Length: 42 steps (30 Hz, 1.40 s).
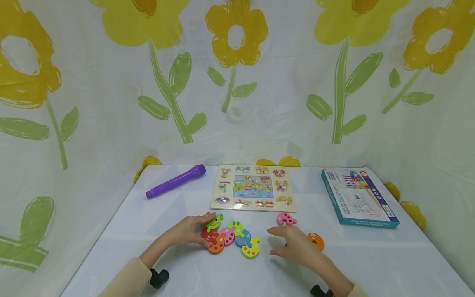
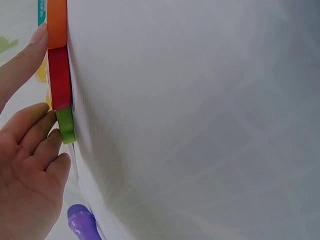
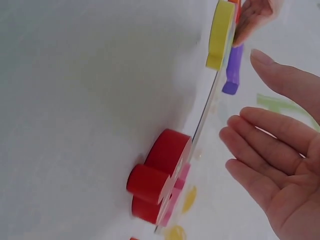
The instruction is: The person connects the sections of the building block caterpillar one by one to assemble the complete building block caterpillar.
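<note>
My left hand [image 1: 189,230] is at the left end of a chain of numbered caterpillar puzzle pieces. Its fingertips are at the green head piece [image 1: 214,222]; in the left wrist view the thumb tip touches the orange piece [image 2: 57,22]. Between these sits the red piece [image 2: 59,77]. The chain runs on through pink [image 1: 227,236], green [image 1: 236,227] and blue [image 1: 243,238] to a yellow piece [image 1: 251,249]. My right hand [image 1: 298,245] holds nothing, fingers spread apart, right of the yellow piece. A loose pink spotted piece [image 1: 285,219] lies just beyond its fingertips.
A round orange piece [image 1: 316,241] lies right of my right hand. Behind the chain is a wooden picture puzzle board [image 1: 253,207]. A purple marker-shaped stick [image 1: 176,181] lies back left, and a teal-edged box [image 1: 360,198] back right. A flowered curtain [image 1: 267,119] surrounds the table.
</note>
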Each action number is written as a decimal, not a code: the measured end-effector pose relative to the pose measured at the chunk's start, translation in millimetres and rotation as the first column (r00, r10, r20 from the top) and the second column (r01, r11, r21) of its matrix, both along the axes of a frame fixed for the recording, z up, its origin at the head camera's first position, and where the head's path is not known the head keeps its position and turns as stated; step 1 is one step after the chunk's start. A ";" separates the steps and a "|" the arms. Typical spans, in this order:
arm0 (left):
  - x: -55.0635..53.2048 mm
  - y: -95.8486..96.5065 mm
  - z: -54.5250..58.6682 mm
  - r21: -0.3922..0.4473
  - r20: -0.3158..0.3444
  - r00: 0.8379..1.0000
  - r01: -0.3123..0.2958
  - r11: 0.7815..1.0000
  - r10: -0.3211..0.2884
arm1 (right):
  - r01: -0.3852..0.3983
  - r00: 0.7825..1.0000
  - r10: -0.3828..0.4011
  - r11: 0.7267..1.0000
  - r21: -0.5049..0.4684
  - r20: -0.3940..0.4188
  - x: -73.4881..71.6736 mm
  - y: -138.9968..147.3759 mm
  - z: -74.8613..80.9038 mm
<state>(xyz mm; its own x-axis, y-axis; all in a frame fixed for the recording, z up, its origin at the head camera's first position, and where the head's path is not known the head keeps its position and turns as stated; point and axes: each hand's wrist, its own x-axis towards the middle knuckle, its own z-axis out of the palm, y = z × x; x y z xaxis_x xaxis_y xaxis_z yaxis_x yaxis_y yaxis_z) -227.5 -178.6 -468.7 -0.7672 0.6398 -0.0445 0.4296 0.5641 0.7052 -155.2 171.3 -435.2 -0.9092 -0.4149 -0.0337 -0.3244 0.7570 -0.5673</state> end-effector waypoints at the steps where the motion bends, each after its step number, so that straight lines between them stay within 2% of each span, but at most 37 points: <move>1: -0.1 0.0 -0.1 0.000 -0.001 1.000 0.002 1.000 -0.002 | 0.001 1.000 -0.001 1.000 -0.001 0.004 0.7 1.9 0.2; 9: -0.6 -0.4 -0.7 -0.002 -0.002 1.000 0.005 1.000 -0.005 | 0.026 1.000 -0.026 0.999 0.022 0.004 5.1 21.3 -2.8; 14: -0.5 -1.0 -0.9 0.006 0.000 1.000 0.005 1.000 -0.005 | 0.073 0.997 -0.075 0.997 0.039 0.029 10.2 29.5 -0.3; 24: -0.2 -1.1 -0.7 0.009 0.000 1.000 0.009 1.000 -0.010 | 0.163 0.986 -0.167 0.982 0.099 0.026 22.3 43.5 1.7; 31: 0.6 -0.9 0.5 0.019 0.011 1.000 0.006 1.000 -0.006 | 0.170 0.985 -0.168 0.977 0.125 -0.025 28.6 52.6 -0.3; 42: 1.4 -0.8 0.8 0.017 0.001 1.000 0.006 1.000 -0.006 | 0.155 0.988 -0.148 0.973 0.173 -0.052 26.5 51.1 -5.8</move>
<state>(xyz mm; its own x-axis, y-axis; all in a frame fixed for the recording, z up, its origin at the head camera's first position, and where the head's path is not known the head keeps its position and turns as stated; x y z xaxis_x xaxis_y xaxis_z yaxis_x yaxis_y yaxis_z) -226.1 -179.4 -467.9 -0.7633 0.6452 -0.0346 0.4321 0.5495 0.7150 -128.6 222.4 -441.0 -0.9631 -0.2629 -0.0575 -0.2174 0.8859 -0.4099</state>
